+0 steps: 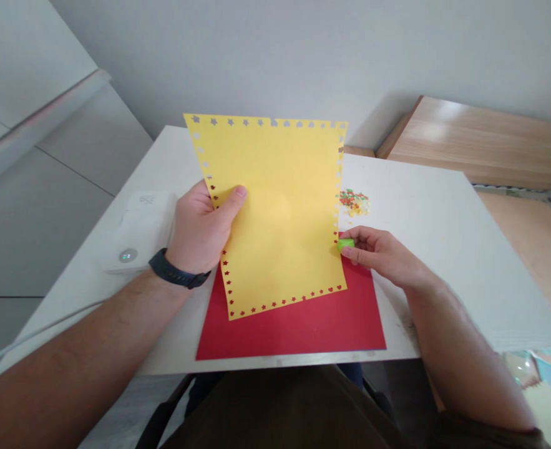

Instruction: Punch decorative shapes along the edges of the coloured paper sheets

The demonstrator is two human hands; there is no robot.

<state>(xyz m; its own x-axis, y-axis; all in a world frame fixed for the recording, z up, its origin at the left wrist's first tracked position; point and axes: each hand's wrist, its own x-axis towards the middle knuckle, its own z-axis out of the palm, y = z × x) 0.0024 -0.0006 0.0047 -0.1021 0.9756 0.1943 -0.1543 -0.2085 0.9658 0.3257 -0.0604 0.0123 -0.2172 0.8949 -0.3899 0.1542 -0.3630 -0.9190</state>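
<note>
My left hand (203,224) grips a yellow sheet of paper (279,206) by its left side, thumb on the front and fingers behind. The sheet is held up tilted, with small star, heart and other shapes cut along its edges. At its lower right edge, my right hand (373,249) pinches a small green craft punch (346,245). The punch meets the paper's edge; whether the paper sits in its slot I cannot tell. Beneath lies red paper (294,333) on the white table, partly hidden by the yellow sheet.
A small pile of coloured paper cutouts (354,202) lies on the white table (443,249) beyond my right hand. At the left stands a white box-shaped device (144,224) with a cable (55,327). Wooden boards (481,131) are at the back right, by the wall.
</note>
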